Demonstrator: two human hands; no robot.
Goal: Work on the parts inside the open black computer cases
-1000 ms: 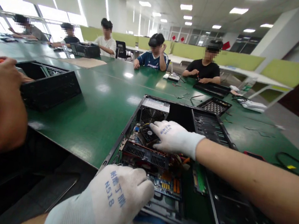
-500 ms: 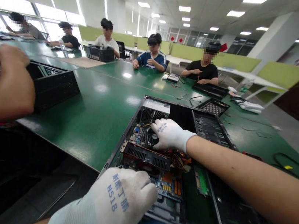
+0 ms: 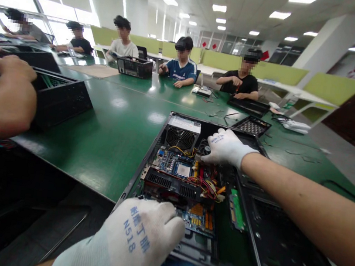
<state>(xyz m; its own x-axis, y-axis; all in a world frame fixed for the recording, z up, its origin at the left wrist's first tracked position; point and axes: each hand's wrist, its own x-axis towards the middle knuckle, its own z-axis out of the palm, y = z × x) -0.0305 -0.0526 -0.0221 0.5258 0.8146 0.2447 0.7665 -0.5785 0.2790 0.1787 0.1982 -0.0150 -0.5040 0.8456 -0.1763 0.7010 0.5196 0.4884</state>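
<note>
An open black computer case (image 3: 238, 265) lies in front of me with its inside facing up. My left hand (image 3: 146, 234), in a white glove, grips the near edge of the case, thumb below the rim. My gloved right hand (image 3: 226, 148) is closed around a CPU cooler (image 3: 205, 147), mostly hidden by the fingers, near the power supply (image 3: 180, 135). A bare silver processor (image 3: 183, 170) shows on the motherboard (image 3: 167, 161). Below it sits a black graphics card (image 3: 170, 184), with a bundle of coloured cables (image 3: 211, 186) alongside.
A co-worker's arm (image 3: 7, 96) is over another black case (image 3: 66, 102) on the left. Several people sit across the green table (image 3: 110, 141). A perforated black panel (image 3: 251, 125) and loose cables lie beyond my case; a bottle (image 3: 290, 101) stands farther right.
My right hand has moved right with the CPU cooler, off the motherboard, uncovering the processor. My left hand stays on the case edge. Across the table, a person's black case has shifted right.
</note>
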